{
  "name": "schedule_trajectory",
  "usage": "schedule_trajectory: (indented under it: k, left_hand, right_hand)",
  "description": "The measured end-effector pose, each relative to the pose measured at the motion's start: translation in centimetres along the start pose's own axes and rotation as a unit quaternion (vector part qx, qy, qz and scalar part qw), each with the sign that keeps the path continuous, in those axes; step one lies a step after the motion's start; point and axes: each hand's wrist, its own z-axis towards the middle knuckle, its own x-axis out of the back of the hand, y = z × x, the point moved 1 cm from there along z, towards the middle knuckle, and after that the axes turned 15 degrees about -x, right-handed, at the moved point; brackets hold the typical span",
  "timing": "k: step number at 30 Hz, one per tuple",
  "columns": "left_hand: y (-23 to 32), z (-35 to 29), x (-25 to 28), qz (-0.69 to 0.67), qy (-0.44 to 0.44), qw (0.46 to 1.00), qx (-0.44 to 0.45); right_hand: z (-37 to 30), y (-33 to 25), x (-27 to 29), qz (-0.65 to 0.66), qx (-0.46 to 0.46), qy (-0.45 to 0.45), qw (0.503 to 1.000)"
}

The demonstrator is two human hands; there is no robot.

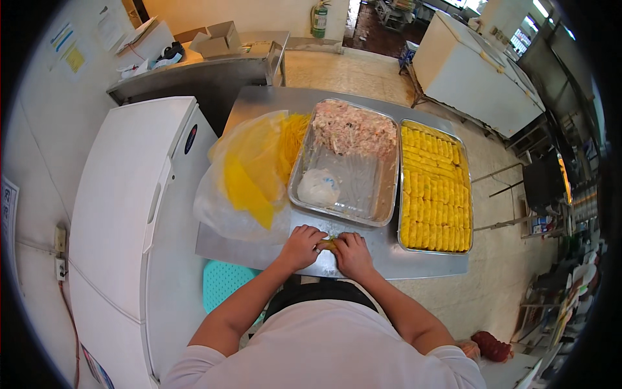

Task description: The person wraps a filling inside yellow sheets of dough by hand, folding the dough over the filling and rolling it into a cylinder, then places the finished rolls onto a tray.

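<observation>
At the near edge of the steel table, a small yellow roll (329, 246) lies between my two hands. My left hand (302, 248) has its fingers curled over the roll's left end. On the other end, my right hand (354, 255) presses with bent fingers. Just beyond is a deep metal tray (353, 185) with pinkish minced filling (356, 126) heaped at its far end. A rounded white lump (318, 187), seemingly wrapped in plastic, sits in its near left corner. To the right, yellow rolls (435, 194) fill a shallower tray in tight rows.
Yellow sheets (247, 191) rest on a clear plastic bag (210, 204) at the table's left. A white fridge or freezer (120, 214) stands left, with a turquoise stool (227, 285) beside it. Behind the table are a counter with a cardboard box (217, 40) and a white chest freezer (463, 68).
</observation>
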Motion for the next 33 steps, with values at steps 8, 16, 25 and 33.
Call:
schedule_trajectory:
  k: [8,16,25,33]
  left_hand:
    - [-0.8,0.5,-0.6,0.028,0.017,0.999,0.034]
    - [-1.1,1.1,0.3,0.015,0.014,0.998,0.051]
    - [-0.5,-0.2,1.1,-0.056,0.178,0.972,0.140]
    - [-0.6,-2.1,-0.4,-0.041,0.202,0.960,0.189]
  right_hand:
    - [0.1,0.0,0.6,-0.053,-0.049,0.003,0.997]
    - [-0.7,0.5,1.8,-0.049,-0.090,0.039,0.994]
    - [3.3,-1.6,-0.4,-0.014,-0.010,-0.050,0.999]
    - [3.7,-2.8,2.7,0.186,-0.297,-0.236,0.906]
